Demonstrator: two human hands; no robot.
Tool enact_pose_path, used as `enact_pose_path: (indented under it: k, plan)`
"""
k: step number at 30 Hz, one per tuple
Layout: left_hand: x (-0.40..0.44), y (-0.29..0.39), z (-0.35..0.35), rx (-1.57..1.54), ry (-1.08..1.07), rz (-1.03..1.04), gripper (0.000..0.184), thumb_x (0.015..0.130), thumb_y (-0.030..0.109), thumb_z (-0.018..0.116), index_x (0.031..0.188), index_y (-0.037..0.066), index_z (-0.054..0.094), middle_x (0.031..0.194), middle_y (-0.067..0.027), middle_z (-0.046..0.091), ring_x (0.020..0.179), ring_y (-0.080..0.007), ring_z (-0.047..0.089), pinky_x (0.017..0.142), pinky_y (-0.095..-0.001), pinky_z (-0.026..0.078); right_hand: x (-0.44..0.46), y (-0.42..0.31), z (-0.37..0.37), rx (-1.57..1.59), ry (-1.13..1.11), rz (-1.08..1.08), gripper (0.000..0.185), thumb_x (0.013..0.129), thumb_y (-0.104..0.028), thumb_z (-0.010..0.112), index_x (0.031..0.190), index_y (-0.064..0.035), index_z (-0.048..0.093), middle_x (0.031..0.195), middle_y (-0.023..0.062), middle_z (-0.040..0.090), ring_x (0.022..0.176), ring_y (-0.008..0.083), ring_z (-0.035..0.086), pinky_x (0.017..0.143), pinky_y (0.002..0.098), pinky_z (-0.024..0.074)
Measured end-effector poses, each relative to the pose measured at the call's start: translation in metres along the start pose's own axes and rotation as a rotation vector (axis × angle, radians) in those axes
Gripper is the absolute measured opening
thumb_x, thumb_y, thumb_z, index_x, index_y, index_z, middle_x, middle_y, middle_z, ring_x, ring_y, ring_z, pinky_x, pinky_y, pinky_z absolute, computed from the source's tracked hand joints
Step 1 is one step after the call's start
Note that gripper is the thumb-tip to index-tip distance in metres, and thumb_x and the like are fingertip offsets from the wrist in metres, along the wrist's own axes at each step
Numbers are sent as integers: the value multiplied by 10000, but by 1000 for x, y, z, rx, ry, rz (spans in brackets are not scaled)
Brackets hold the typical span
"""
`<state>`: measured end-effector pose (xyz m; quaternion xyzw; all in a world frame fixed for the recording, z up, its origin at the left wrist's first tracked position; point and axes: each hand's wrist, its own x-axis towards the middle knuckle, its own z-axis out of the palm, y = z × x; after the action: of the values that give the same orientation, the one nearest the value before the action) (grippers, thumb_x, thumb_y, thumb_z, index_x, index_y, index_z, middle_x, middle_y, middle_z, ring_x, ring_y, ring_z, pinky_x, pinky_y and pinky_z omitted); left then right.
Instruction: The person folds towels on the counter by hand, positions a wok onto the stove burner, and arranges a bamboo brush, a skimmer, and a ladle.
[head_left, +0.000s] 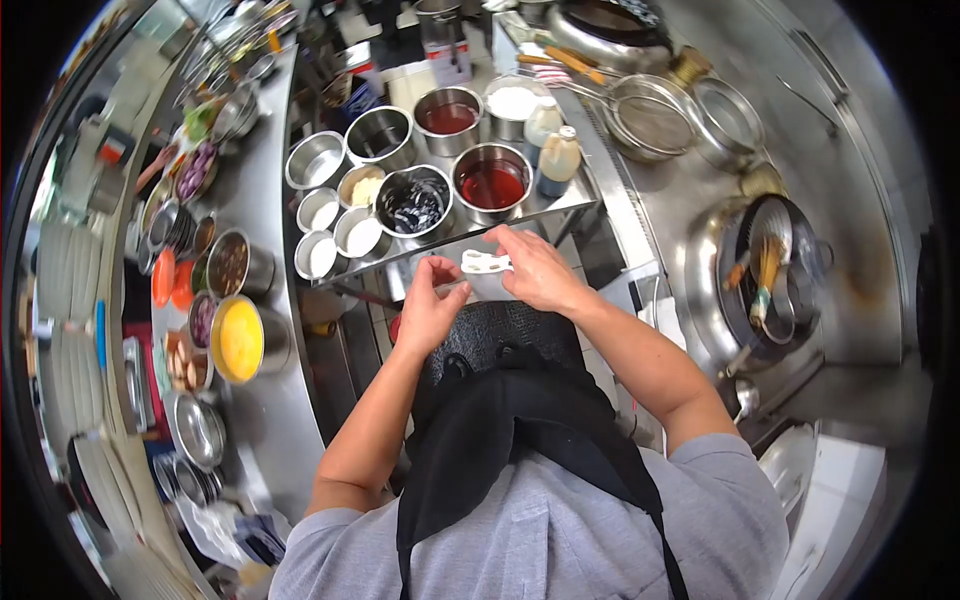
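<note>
In front of my apron, my right hand (535,270) pinches a small white object (485,262) whose exact kind I cannot make out. My left hand (432,305) is just left of it, fingers curved and apart, with nothing visible between them. Beyond both hands stands a metal table holding steel pots: one with dark, glossy contents (414,203), one with red liquid (492,184), and smaller ones with white contents, such as the white bowl filling (360,233). Two bottles, the nearer one (559,162) with dark liquid low inside, stand at the table's right end.
A long steel counter (270,410) runs along the left with a pot of yellow liquid (240,340) and bowls of food. On the right are strainers (650,118) and a wok (775,270) holding utensils. Part of another person's arm (157,165) shows at far left.
</note>
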<state>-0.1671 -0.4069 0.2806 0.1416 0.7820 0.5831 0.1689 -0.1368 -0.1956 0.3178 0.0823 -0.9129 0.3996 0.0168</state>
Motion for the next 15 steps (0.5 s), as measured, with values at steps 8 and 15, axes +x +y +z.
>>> enact_pose_path:
  k: [8, 15]
  plan:
    - [79, 66, 17, 631, -533, 620, 821, 599, 316, 898, 1286, 40, 543, 1328, -198, 557, 1250, -368, 520, 1049, -443, 418, -24, -19, -16, -65, 153, 66, 369, 699, 45, 575, 1022, -66, 433, 908, 177, 594, 939, 430, 573, 774, 529, 438]
    - [114, 101, 58, 584, -1131, 590, 744, 672, 271, 859, 1293, 29, 529, 1113, -243, 666, 1036, -407, 638, 895, -428, 504, -55, -41, -49, 95, 318, 284, 353, 725, -18, 649, 988, -47, 415, 890, 157, 578, 851, 355, 598, 753, 418, 465]
